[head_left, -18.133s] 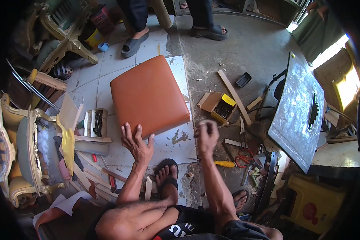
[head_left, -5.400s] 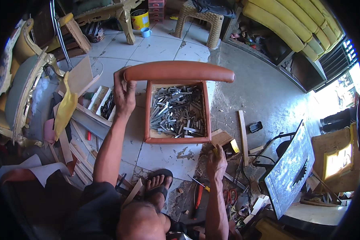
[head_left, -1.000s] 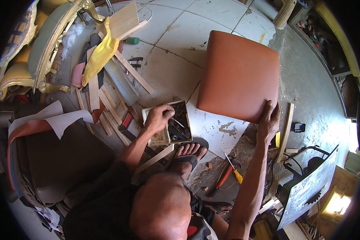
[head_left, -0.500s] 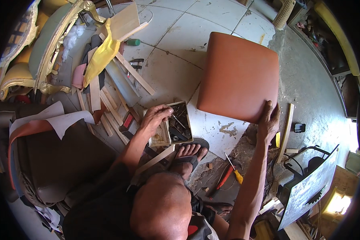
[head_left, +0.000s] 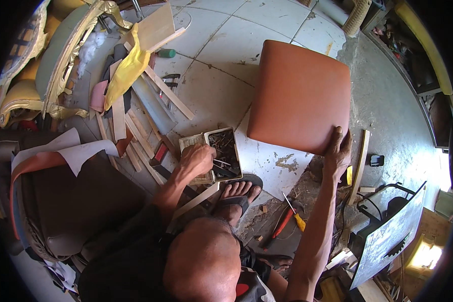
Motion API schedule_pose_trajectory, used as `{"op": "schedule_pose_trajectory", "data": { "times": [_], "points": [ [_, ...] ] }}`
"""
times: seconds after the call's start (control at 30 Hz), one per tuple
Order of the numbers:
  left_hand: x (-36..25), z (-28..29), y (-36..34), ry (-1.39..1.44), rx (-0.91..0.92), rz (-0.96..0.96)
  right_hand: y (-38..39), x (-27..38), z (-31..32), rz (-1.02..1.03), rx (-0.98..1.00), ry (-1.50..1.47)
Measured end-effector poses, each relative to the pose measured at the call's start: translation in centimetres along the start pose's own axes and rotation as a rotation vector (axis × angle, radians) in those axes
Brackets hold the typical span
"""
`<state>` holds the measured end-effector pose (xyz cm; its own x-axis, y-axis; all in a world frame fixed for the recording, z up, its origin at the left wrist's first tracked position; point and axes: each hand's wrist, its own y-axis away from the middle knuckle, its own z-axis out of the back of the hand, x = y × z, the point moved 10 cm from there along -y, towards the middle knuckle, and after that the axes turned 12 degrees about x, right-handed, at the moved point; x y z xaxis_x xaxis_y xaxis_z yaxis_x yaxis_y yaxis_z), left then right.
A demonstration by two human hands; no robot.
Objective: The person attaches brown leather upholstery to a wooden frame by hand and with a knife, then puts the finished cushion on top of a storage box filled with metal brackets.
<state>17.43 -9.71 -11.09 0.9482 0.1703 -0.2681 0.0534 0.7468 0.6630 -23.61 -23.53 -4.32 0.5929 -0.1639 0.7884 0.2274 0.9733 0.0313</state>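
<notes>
An orange-brown padded seat (head_left: 302, 95) stands over the pale floor tiles. My right hand (head_left: 338, 149) grips its near right corner, thumb on the upper face and fingers at the side. Left of it, a shallow open box (head_left: 238, 156) holds a jumble of small dark metal pieces, with its lid (head_left: 188, 141) folded out beside it. My left hand (head_left: 198, 159) is at the box, over the join with the lid, fingers curled inward. Thin shiny metal bits (head_left: 221, 162) lie by its fingertips; what the fingers pinch is hidden.
Beside my sandalled foot (head_left: 241, 194) lie a yellow-handled screwdriver (head_left: 299, 220) and a red-handled tool (head_left: 283, 224). A saw table (head_left: 387, 241) with a toothed blade stands at the lower right. Wooden strips (head_left: 168, 93) and yellow cloth (head_left: 128, 70) are heaped left, near a gilded chair (head_left: 60, 75).
My left hand has moved down, from above the box's far edge to its middle, with the fingers now lower and more curled. My right hand and the padded seat have hardly moved.
</notes>
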Motion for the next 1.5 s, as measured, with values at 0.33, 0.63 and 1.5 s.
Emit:
{"op": "schedule_pose_trajectory", "data": {
  "times": [0.33, 0.63, 1.5],
  "points": [
    [-0.2, 0.2, -1.3, 0.124, -0.163, -0.031, -0.1, -0.2, 0.0, -0.017, -0.004, 0.014],
    [0.2, 0.2, -1.9, 0.049, -0.069, 0.005, 0.0, 0.5, 0.3, -0.007, 0.003, -0.027],
    [1.9, 2.8, 0.5, 0.307, -0.374, 0.017, -0.3, -0.5, 0.1, -0.012, 0.011, -0.013]
  ]
}}
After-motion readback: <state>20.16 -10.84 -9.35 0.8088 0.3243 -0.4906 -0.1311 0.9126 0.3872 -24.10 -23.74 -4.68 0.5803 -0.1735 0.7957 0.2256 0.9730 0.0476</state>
